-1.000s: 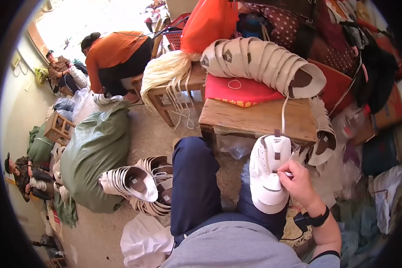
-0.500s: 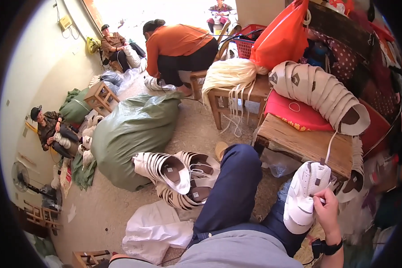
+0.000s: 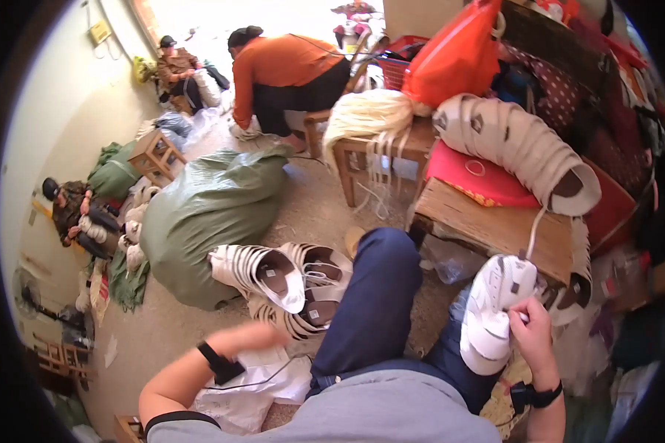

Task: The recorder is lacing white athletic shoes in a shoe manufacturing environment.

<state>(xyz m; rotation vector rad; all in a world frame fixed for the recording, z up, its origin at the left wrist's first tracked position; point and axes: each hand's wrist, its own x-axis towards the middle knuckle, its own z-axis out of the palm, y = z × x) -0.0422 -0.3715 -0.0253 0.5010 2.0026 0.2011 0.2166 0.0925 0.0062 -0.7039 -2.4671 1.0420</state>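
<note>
On my right thigh lies a white shoe upper with a perforated toe. A pale lace runs up from it towards the wooden bench. My right hand is closed on the upper's side near its opening, fingertips pinched together. My left hand is raised over the floor to the left of my knees, smeared by motion, so its fingers cannot be made out. Below it lies a white sack, with a thin dark cord across it. Just beyond stand nested beige shoe uppers with brown insoles.
A large green sack stands ahead on the left. To the right, a wooden bench carries a red cushion and a row of nested uppers. Pale laces drape over a stool. Ahead, a person in orange bends down.
My left hand and forearm have come into view at the lower left. My right hand stays at the white upper. The whole view has shifted slightly.
</note>
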